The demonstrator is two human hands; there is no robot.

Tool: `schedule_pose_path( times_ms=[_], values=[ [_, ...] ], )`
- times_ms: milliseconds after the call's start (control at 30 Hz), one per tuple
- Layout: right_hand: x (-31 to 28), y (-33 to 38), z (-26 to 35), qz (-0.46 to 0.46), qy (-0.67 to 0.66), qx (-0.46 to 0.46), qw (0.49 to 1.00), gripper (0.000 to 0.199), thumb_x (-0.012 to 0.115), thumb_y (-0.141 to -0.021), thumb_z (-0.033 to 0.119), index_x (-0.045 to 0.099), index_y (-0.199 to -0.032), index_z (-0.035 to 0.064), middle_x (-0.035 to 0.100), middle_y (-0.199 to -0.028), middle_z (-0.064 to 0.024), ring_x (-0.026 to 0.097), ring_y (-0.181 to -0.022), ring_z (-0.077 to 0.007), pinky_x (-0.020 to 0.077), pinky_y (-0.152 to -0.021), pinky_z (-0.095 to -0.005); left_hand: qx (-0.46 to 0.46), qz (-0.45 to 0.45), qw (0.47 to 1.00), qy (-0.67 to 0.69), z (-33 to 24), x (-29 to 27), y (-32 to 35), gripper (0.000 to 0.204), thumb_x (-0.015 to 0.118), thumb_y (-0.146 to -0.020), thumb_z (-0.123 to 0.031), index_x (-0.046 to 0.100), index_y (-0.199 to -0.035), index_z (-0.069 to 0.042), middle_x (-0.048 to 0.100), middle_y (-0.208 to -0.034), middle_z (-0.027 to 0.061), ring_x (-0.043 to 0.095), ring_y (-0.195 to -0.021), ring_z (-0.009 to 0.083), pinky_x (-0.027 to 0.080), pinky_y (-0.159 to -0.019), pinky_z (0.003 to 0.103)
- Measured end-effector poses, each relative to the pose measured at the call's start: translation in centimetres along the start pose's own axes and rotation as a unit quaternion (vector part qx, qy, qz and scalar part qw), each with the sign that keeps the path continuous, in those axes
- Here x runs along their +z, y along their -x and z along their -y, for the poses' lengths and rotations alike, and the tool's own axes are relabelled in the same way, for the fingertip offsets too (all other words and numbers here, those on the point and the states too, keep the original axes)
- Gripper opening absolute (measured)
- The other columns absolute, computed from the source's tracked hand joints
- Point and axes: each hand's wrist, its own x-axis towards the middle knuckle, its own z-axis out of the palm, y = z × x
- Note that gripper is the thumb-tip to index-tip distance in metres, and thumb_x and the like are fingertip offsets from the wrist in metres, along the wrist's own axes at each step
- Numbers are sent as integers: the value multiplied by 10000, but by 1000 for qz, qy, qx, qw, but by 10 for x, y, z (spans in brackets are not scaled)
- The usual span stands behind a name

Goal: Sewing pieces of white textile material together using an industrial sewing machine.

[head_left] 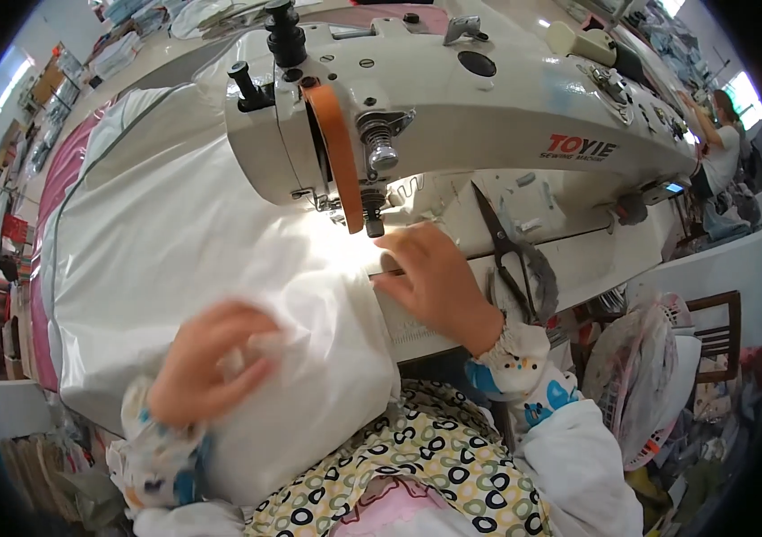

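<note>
A large sheet of glossy white fabric point(157, 215) spreads over the left of the sewing machine's bed and hangs toward my lap. Its right edge runs up under the presser foot area, where the lamp's glare hides the needle. My right hand point(439, 286) rests at that edge just right of the needle, index finger and thumb apart. Over the fabric on the left, my left hand point(215, 362) is smeared by motion; its fingers curl near a raised fold, and I cannot make out whether they grip it. The white sewing machine point(470, 116) carries an orange lever guard point(334, 157).
Black scissors point(508, 255) lie on the machine bed right of my right hand, beside a grey fuzzy strip point(542, 282). A pink-and-white basket point(636, 385) and a dark wooden chair point(717, 336) stand at the lower right. Another person point(719, 148) works at the far right.
</note>
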Motion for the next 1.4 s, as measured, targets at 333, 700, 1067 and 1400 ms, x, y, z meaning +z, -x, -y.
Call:
schedule_pose_path(
  times_ms=[333, 700, 1067, 1400],
  values=[
    [12, 9, 45, 60, -19, -447, 892, 409, 665, -840, 118, 613, -1245, 125, 561, -1363, -71, 551, -1263, -244, 447, -1099, -412, -477, 105, 634, 599, -8, 119, 254, 216, 530, -995, -118, 670, -1041, 42, 691, -985, 196, 673, -869, 287, 510, -798, 340],
    [-26, -24, 142, -39, -280, -130, 950, 414, 719, -786, 93, 642, -1188, 31, 708, -1153, -115, 686, -1051, -234, 540, -916, -340, -365, 133, 790, 475, -76, 75, 248, 221, 531, -996, -118, 670, -1055, 42, 692, -999, 199, 675, -885, 297, 514, -809, 343],
    [17, 39, 115, 46, -38, -298, 953, 348, 610, -811, 120, 654, -1152, 66, 653, -1242, -119, 608, -1207, -270, 471, -1053, -414, -296, 334, 849, 282, -92, 15, 197, 226, 531, -996, -119, 671, -1069, 42, 694, -1013, 202, 677, -902, 306, 517, -821, 347],
    [38, 55, 94, -32, -88, -187, 978, 321, 577, -847, 120, 649, -1151, 44, 664, -1210, -130, 617, -1178, -274, 470, -1048, -438, -179, 508, 833, 127, -106, 13, 100, 231, 531, -996, -119, 672, -1081, 43, 695, -1026, 205, 679, -917, 315, 520, -831, 350]
  ],
)
